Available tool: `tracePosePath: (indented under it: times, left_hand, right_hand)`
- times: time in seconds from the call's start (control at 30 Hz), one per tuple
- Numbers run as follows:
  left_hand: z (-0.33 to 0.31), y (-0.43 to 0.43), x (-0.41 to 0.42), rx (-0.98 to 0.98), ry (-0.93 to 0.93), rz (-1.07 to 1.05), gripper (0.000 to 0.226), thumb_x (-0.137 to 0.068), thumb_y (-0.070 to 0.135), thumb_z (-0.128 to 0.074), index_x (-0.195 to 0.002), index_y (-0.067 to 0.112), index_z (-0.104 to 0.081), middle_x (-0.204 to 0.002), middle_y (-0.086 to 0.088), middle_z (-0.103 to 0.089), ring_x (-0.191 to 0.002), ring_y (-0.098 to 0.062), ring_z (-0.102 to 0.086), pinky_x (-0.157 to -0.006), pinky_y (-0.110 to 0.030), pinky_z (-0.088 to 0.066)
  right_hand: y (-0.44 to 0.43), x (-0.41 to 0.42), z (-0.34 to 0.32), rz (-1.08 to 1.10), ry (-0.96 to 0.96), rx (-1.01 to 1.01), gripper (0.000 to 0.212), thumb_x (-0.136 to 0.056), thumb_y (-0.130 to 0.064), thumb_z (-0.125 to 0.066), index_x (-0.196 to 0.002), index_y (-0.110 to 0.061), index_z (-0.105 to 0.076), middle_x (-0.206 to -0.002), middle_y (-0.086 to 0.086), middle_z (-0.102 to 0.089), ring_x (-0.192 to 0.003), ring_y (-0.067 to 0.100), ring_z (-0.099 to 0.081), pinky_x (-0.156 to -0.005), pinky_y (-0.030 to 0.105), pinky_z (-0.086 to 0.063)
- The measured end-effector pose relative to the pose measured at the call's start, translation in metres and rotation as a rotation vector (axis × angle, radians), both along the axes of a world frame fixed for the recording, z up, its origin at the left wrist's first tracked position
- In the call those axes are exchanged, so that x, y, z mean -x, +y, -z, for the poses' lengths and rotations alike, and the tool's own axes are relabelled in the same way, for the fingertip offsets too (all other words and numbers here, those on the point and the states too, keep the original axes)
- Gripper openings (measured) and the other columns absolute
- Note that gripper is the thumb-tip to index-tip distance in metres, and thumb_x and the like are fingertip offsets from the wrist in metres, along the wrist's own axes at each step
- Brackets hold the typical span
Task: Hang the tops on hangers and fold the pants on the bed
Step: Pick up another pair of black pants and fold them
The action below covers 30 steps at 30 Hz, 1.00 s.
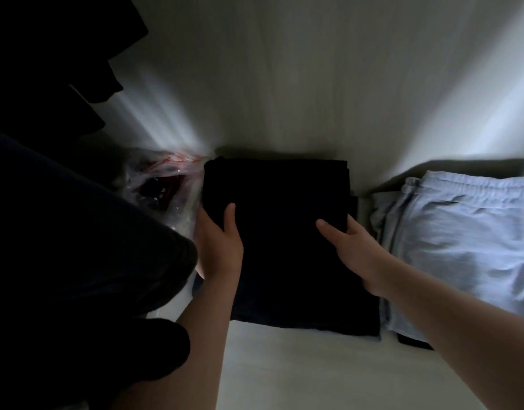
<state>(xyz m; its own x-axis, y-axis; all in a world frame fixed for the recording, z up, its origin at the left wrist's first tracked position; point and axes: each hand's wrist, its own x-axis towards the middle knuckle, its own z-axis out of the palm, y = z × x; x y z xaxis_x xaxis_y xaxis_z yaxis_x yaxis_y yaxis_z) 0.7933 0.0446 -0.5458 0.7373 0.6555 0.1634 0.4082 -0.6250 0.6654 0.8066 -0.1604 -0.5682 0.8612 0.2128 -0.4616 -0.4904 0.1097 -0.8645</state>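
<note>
A folded black garment (278, 220) lies flat on a white shelf (299, 365) against the back wall, in the middle of the head view. My left hand (218, 244) grips its left edge, thumb on top and fingers hidden underneath. My right hand (348, 247) grips its right edge the same way, thumb lying on the cloth. Folded light-blue pants (461, 241) with an elastic waistband lie just right of the black garment.
A clear plastic bag (163, 184) with red print sits at the back left, touching the black garment. Dark hanging clothes (62, 202) fill the left side. A white wall (314, 84) closes the back. A dark item (414, 341) peeks out under the blue pants.
</note>
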Motion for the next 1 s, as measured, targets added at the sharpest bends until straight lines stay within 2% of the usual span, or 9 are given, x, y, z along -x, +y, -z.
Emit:
tracePosePath:
  times: [0.1, 0.23, 0.3, 0.4, 0.47, 0.53, 0.6, 0.8, 1.0]
  left_hand:
    - [0.015, 0.008, -0.006, -0.107, 0.107, 0.032, 0.063, -0.100, 0.046, -0.051, -0.145, 0.005, -0.038, -0.142, -0.020, -0.051, -0.131, -0.036, -0.049, -0.103, -0.042, -0.040]
    - [0.015, -0.004, -0.002, -0.230, 0.169, 0.087, 0.075, -0.098, 0.036, -0.056, -0.158, 0.012, -0.017, -0.159, -0.015, -0.029, -0.143, -0.036, -0.032, -0.111, -0.048, -0.032]
    - [0.015, -0.013, 0.009, -0.370, 0.119, 0.194, 0.078, -0.094, 0.038, -0.059, -0.158, 0.017, -0.019, -0.163, -0.012, -0.021, -0.147, -0.036, -0.025, -0.114, -0.053, -0.028]
    - [0.027, -0.020, 0.023, -0.564, 0.111, 0.401, 0.061, -0.099, 0.044, -0.043, -0.155, 0.027, -0.030, -0.165, -0.009, -0.019, -0.152, -0.033, -0.016, -0.121, -0.051, -0.016]
    - [0.040, -0.019, 0.025, -0.585, 0.217, 0.434, 0.058, -0.101, 0.049, -0.029, -0.156, 0.032, -0.028, -0.166, -0.005, -0.018, -0.153, -0.030, -0.012, -0.122, -0.053, -0.013]
    - [0.054, -0.015, 0.023, -0.582, 0.316, 0.417, 0.060, -0.101, 0.052, -0.017, -0.158, 0.035, -0.015, -0.168, -0.002, -0.011, -0.154, -0.026, -0.005, -0.123, -0.053, -0.010]
    - [0.065, -0.014, 0.019, -0.577, 0.352, 0.416, 0.060, -0.101, 0.053, -0.011, -0.158, 0.036, -0.003, -0.168, 0.000, -0.002, -0.155, -0.023, 0.003, -0.124, -0.051, -0.004]
    - [0.080, -0.011, 0.003, -0.565, 0.424, 0.424, 0.060, -0.100, 0.053, -0.004, -0.156, 0.038, 0.011, -0.167, 0.003, 0.013, -0.153, -0.021, 0.015, -0.123, -0.049, 0.004]
    - [0.064, -0.015, -0.001, -0.458, 0.546, 0.447, 0.060, -0.104, 0.052, -0.012, -0.155, 0.039, 0.017, -0.165, 0.005, 0.022, -0.151, -0.019, 0.022, -0.122, -0.050, 0.009]
  right_hand:
    - [0.004, -0.004, 0.006, -0.027, -0.003, 0.191, 0.040, -0.098, -0.032, -0.060, -0.137, -0.026, -0.052, -0.122, 0.002, -0.068, -0.108, 0.022, -0.066, -0.100, 0.040, -0.051]
    - [0.002, -0.005, 0.002, -0.026, -0.119, 0.527, 0.072, -0.092, -0.032, -0.069, -0.150, -0.013, -0.030, -0.145, 0.014, -0.049, -0.131, 0.032, -0.048, -0.104, 0.032, -0.037]
    - [0.002, 0.008, -0.007, -0.039, -0.358, 0.836, 0.090, -0.088, -0.031, -0.071, -0.157, -0.015, -0.015, -0.155, 0.017, -0.030, -0.141, 0.036, -0.031, -0.114, 0.042, -0.027]
    - [0.014, 0.030, -0.009, -0.099, -0.793, 1.123, 0.081, -0.080, -0.031, -0.061, -0.155, -0.022, -0.030, -0.161, 0.012, -0.025, -0.148, 0.036, -0.023, -0.114, 0.053, -0.029]
    - [0.023, 0.035, -0.004, -0.259, -0.807, 1.160, 0.071, -0.086, -0.041, -0.050, -0.154, -0.026, -0.034, -0.165, 0.009, -0.019, -0.152, 0.034, -0.015, -0.117, 0.053, -0.024]
    - [0.029, 0.037, 0.011, -0.403, -0.704, 1.205, 0.072, -0.093, -0.054, -0.032, -0.159, -0.030, -0.016, -0.168, 0.006, -0.001, -0.154, 0.029, 0.002, -0.122, 0.049, -0.008]
    - [0.030, 0.035, 0.028, -0.384, -0.701, 1.248, 0.076, -0.091, -0.060, -0.025, -0.159, -0.030, -0.010, -0.168, 0.008, 0.002, -0.154, 0.030, 0.004, -0.122, 0.051, -0.008]
    - [0.036, 0.017, 0.048, -0.426, -0.640, 1.218, 0.082, -0.090, -0.063, -0.026, -0.157, -0.033, 0.012, -0.164, 0.006, 0.024, -0.151, 0.028, 0.022, -0.122, 0.048, 0.004]
    - [0.030, 0.009, 0.038, -0.510, -0.578, 1.168, 0.084, -0.095, -0.061, -0.038, -0.157, -0.036, 0.014, -0.163, 0.002, 0.029, -0.151, 0.025, 0.024, -0.123, 0.049, 0.005]
